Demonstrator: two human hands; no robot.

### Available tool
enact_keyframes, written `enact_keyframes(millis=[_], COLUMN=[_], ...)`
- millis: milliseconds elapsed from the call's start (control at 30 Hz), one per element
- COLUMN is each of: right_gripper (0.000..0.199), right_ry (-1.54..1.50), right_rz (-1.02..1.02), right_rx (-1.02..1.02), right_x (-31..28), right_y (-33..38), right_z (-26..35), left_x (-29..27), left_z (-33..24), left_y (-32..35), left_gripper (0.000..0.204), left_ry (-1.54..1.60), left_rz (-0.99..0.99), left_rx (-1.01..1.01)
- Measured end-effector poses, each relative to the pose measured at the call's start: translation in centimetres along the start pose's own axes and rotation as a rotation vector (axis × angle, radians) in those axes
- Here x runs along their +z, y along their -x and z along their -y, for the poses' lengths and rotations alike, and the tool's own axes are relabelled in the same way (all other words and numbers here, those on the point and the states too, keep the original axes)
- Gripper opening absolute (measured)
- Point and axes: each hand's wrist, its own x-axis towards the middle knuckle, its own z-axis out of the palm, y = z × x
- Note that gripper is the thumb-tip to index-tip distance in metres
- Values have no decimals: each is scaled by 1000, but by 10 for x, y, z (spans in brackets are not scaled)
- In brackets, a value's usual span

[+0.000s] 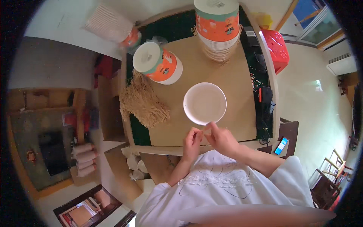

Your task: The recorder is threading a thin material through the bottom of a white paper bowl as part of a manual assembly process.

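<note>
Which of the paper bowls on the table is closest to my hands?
The single plain white bowl, open side up just beyond your fingertips; the orange printed ones sit farther back.

white paper bowl (pixel 204 103), upright, empty, on table

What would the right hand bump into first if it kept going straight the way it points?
Most likely the white bowl. The right hand points up and left across the table, and the bowl's near rim lies just past its fingertips, though their height above it is hard to judge.
</note>
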Motion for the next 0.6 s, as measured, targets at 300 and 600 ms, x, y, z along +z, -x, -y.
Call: enact_keyframes(millis=[300, 600], right_gripper=[14, 11], right_ry=[-422, -500], right_rz=[-381, -454], right_rx=[-417, -426], right_x=[30, 40], right_y=[3, -2], right_z=[-29, -38], left_x=[14, 10], left_z=[-9, -15], left_y=[-2, -1], left_gripper=[18, 17], left_ry=[-80, -282], left_rz=[-48, -46], left_rx=[237, 186])
